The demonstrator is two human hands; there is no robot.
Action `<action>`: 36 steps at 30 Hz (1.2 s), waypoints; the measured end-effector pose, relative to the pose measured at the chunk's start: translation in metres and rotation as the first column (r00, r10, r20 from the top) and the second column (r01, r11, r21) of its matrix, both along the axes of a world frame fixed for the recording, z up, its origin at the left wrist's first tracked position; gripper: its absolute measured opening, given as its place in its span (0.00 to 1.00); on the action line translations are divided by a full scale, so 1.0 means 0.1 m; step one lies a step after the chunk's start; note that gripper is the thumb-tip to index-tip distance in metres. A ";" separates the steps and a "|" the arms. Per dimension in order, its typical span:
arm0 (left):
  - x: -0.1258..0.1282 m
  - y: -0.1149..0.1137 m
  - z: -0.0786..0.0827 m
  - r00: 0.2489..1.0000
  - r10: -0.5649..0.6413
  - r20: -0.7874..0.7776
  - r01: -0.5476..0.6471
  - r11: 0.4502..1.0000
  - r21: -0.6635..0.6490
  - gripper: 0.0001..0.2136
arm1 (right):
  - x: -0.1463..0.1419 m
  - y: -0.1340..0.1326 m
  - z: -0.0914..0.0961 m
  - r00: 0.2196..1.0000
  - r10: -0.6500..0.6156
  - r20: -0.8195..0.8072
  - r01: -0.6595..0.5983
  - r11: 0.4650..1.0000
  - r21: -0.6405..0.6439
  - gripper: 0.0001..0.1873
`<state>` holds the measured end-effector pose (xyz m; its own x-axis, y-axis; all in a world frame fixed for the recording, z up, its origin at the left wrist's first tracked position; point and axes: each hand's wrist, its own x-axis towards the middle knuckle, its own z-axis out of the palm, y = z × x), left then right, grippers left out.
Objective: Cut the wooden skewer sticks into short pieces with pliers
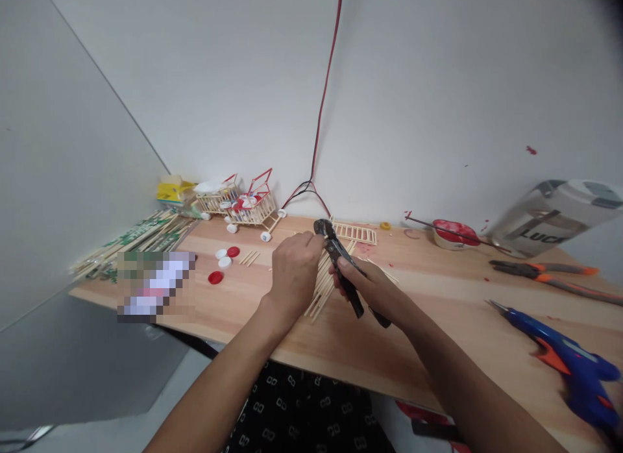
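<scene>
OK, R hand [360,278] grips pliers [335,250]; L hand [296,266] curled by jaws, can't tell its hold. Best have L clear of bite, w/ slow squeeze.

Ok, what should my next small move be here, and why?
I'd probably ease the fingers of your left hand back from the jaws of the black-handled metal pliers before squeezing: they look very close, your right hand holds the handles, which stand apart, and anything the left fingers hold above the thin pale wooden sticks is mostly hidden.
</scene>
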<state>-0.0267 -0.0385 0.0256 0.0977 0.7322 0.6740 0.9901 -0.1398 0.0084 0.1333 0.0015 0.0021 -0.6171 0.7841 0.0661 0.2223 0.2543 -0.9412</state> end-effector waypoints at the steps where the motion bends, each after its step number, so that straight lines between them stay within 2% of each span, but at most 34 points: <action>1: 0.00 0.00 0.00 1.000 -0.008 0.003 0.008 1.000 -0.003 0.06 | 0.00 0.00 -0.01 1.000 -0.004 0.005 0.004 1.000 0.003 0.25; 6: 0.00 0.03 -0.04 0.999 -0.024 0.047 0.024 1.000 -0.009 0.08 | -0.02 0.00 -0.02 1.000 -0.018 0.012 0.018 1.000 0.008 0.25; 10: -0.01 0.06 -0.02 0.966 -0.114 0.231 0.118 0.993 -0.003 0.09 | -0.02 0.00 -0.02 0.999 -0.038 0.015 0.038 0.999 0.030 0.24; 12: -0.04 0.07 0.01 0.898 -0.180 0.402 0.196 0.981 0.002 0.07 | -0.01 0.01 -0.01 0.997 -0.068 0.033 0.066 0.995 0.073 0.23; 15: -0.14 0.07 0.01 0.730 -0.192 0.656 0.272 0.962 -0.021 0.18 | 0.00 0.03 0.01 0.988 -0.140 0.070 0.127 0.979 0.160 0.23; 18: -0.24 0.05 -0.06 0.599 -0.150 0.786 0.324 0.944 -0.066 0.21 | -0.01 0.05 0.03 0.968 -0.220 0.124 0.179 0.944 0.277 0.22; 20: -0.26 0.03 -0.10 0.561 -0.133 0.817 0.349 0.933 -0.088 0.18 | -0.03 0.05 0.02 0.952 -0.263 0.159 0.196 0.919 0.343 0.22; 23: -0.21 0.01 -0.11 0.567 -0.126 0.814 0.344 0.934 -0.096 0.14 | -0.06 0.05 -0.01 0.936 -0.291 0.200 0.193 0.896 0.400 0.20; 28: -0.12 0.01 -0.05 0.639 -0.127 0.759 0.274 0.959 -0.070 0.07 | -0.09 0.03 -0.07 0.920 -0.330 0.213 0.188 0.846 0.499 0.17; 36: -0.21 0.04 -0.11 0.673 -0.219 0.706 0.330 0.944 -0.022 0.12 | -0.07 0.03 -0.04 0.934 -0.273 0.232 0.126 0.856 0.501 0.17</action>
